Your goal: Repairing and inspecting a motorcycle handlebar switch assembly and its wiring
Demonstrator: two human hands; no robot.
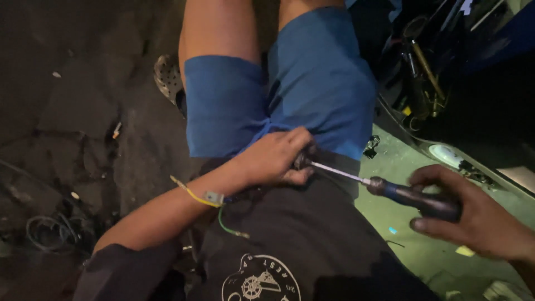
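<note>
The right hand (473, 214) is wrapping its fingers around the dark blue handle of a screwdriver (409, 196), thumb lying along the top and the other fingers curling underneath. The metal shaft is running leftward from the handle, and its tip is meeting a small dark part (302, 162) that the left hand (277, 157) is gripping over the lap. The left fingers are pressed together and curled tight around that part; what the part is cannot be told, as the hand is covering most of it. A small grey connector (214, 197) with a yellow wire (192, 191) and a green wire (228, 226) is lying across the left forearm, probably trailing from the held part. The person is sitting in blue shorts (312, 83) and a black shirt (301, 245), with a grey clog (167, 78) showing beyond the knee. A coil of dark cable (50, 231) is lying on the dark ground near the left edge, and a vehicle's open bodywork (446, 83) is standing at the right
</note>
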